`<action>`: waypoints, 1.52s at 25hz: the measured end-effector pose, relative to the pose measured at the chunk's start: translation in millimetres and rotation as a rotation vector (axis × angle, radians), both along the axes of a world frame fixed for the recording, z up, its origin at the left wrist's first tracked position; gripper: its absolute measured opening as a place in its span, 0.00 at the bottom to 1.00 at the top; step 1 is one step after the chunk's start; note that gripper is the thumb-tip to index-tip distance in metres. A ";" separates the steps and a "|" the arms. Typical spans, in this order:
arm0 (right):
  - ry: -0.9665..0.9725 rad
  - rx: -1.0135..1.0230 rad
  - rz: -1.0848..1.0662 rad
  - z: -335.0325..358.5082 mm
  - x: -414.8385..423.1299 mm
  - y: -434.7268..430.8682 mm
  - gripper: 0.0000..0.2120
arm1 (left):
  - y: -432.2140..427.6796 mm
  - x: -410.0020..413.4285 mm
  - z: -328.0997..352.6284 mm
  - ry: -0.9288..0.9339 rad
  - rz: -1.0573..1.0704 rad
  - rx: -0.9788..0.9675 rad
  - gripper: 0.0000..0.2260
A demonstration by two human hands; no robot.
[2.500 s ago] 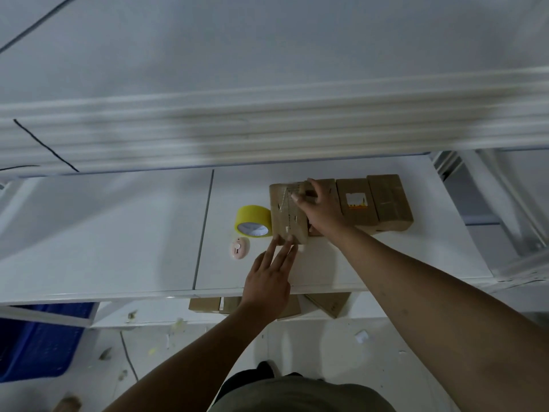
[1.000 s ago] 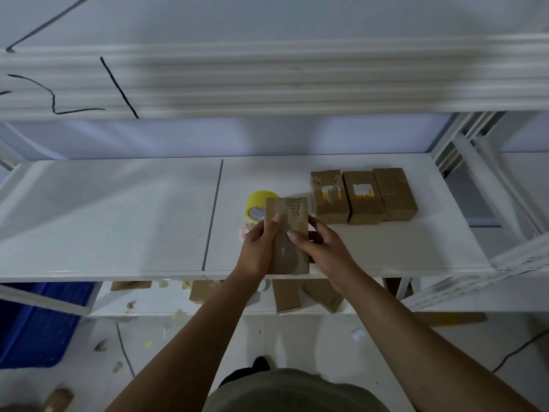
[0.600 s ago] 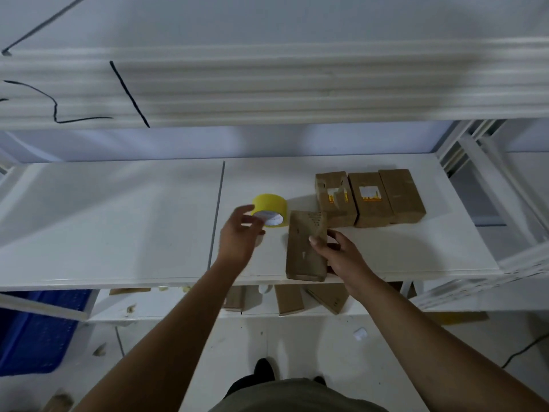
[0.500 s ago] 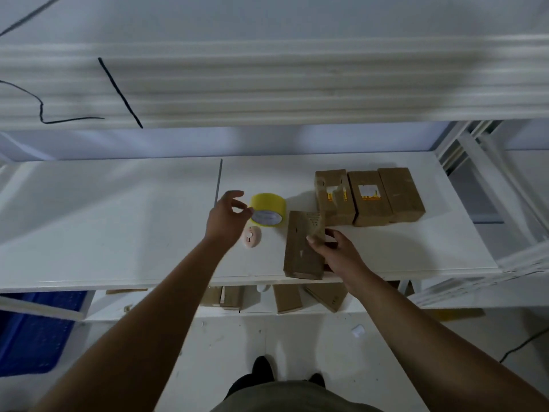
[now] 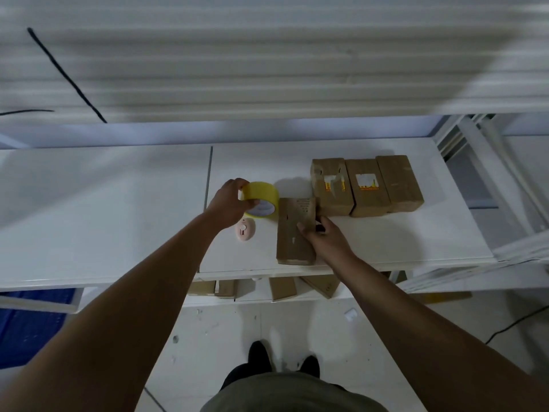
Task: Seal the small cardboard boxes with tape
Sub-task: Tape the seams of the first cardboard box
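I count four boxes on the shelf (image 5: 104, 209). Three stand side by side right of centre, touching: the left box (image 5: 329, 185), the middle box (image 5: 367, 188) and the right box (image 5: 398, 184). The first two carry torn white-and-orange labels. The near box (image 5: 292, 233) lies lengthwise just below and left of them, by the shelf's front edge. One tape roll (image 5: 263, 197), yellow, is left of the near box, and one pink disc (image 5: 245, 229) lies just below the roll. Beneath, I make out parts of at least four lower boxes (image 5: 282, 288), and one blue bin (image 5: 29, 322) at lower left.

The left arm reaches in from lower left. The left grip (image 5: 228, 203) curls round the roll's left rim; I cannot tell whether the roll is lifted. The right arm comes from lower right. The right grip (image 5: 326, 239) holds the near box at its right edge, thumb on top.
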State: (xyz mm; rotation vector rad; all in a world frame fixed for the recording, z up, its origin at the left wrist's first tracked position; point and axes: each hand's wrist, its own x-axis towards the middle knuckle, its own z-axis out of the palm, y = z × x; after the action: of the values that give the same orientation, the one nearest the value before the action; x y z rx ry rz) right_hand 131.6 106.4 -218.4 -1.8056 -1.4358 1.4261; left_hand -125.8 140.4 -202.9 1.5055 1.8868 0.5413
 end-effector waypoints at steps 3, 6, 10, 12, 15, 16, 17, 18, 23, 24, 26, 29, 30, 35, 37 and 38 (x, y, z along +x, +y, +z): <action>0.019 0.014 -0.008 -6.4 2.0 0.5 0.27 | -4.0 3.9 -6.1 -0.093 0.076 0.023 0.22; 0.001 0.005 0.013 -7.3 3.9 -0.5 0.26 | -6.7 7.9 -12.5 -0.154 0.144 0.024 0.22; -0.238 0.340 -0.012 2.7 1.2 -5.3 0.27 | -15.0 12.2 -19.6 -0.197 0.183 0.068 0.20; -0.261 0.623 0.046 13.8 -9.5 3.5 0.25 | -16.3 14.7 -18.7 -0.176 0.159 0.091 0.20; -0.282 0.562 0.367 33.8 -41.4 34.2 0.38 | -15.5 15.7 -14.1 -0.160 0.106 0.121 0.20; -0.308 0.462 0.470 39.0 -53.6 43.6 0.40 | -17.1 16.5 -12.1 -0.144 0.077 0.132 0.21; -0.332 0.390 0.549 43.6 -64.3 51.7 0.38 | -19.2 18.2 -10.1 -0.129 0.055 0.141 0.21; -0.348 0.364 0.596 46.8 -72.4 59.1 0.31 | -20.8 20.0 -8.2 -0.126 0.049 0.152 0.21; -0.313 0.473 0.556 70.7 -78.6 79.0 0.22 | -33.1 16.3 -1.3 -0.321 0.121 0.213 0.21; -0.302 0.462 0.548 73.5 -72.9 79.7 0.24 | -35.1 12.5 -1.2 -0.365 0.108 0.208 0.22; -0.289 0.440 0.519 73.6 -63.6 78.1 0.27 | -37.0 8.0 -2.9 -0.400 0.086 0.157 0.27; -0.315 0.480 0.499 73.7 -63.0 72.4 0.28 | -31.0 14.0 -6.7 -0.338 0.118 -0.002 0.26; -0.351 0.509 0.504 75.8 -64.5 71.2 0.27 | -26.6 18.0 -7.8 -0.280 0.093 -0.035 0.21; -0.412 0.553 0.517 87.9 -60.7 72.6 0.27 | 3.1 23.0 -13.0 -0.126 -0.065 -0.082 0.10; -0.414 0.575 0.531 90.2 -58.8 72.5 0.26 | 11.7 15.8 -16.4 -0.098 -0.132 -0.068 0.10; -0.402 0.585 0.523 90.2 -58.3 71.9 0.26 | 14.6 12.5 -17.7 -0.087 -0.163 -0.068 0.10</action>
State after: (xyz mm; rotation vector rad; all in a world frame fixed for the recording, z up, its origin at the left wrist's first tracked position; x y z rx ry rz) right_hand 73.3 178.2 -128.2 -1.4307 -2.3593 0.7066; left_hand -113.3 154.9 -220.6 1.5490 1.6825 0.4560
